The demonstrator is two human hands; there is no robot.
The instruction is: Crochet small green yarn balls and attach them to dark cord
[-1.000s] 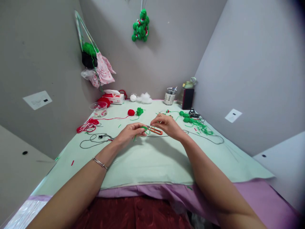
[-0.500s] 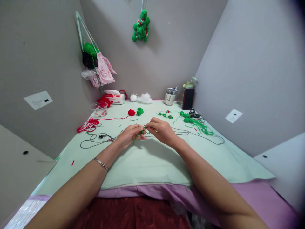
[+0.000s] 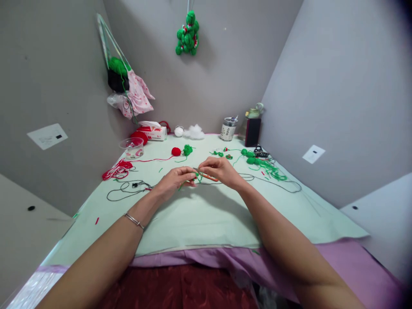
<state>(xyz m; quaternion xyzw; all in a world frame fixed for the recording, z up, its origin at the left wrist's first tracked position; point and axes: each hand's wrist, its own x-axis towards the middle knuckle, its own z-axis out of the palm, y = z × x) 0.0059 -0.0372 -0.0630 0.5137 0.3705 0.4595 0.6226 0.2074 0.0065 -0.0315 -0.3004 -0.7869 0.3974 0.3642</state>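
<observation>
Over the middle of the table, my left hand (image 3: 175, 180) pinches a small piece of green yarn work (image 3: 198, 177), mostly hidden by the fingers. My right hand (image 3: 220, 171) is closed on a crochet hook (image 3: 210, 177) with an orange handle, its grey tip pointing left at the yarn. The hands are close together, with strands of green yarn between them. Beyond them lie a red ball (image 3: 176, 151) and a green yarn bundle (image 3: 187, 149).
Red yarn (image 3: 117, 170) and a clear tub (image 3: 132, 148) lie left, near a tissue box (image 3: 153, 132). Dark cord (image 3: 289, 188) loops across the table. Green crocheted pieces (image 3: 252, 160) and scissors (image 3: 260, 151) lie right. A tin (image 3: 228, 130) and dark phone-like slab (image 3: 253, 132) stand behind.
The orange hook handle now shows below my right hand, where it was hidden before. My fingers have shifted slightly around the green yarn. The whole view has moved a little.
</observation>
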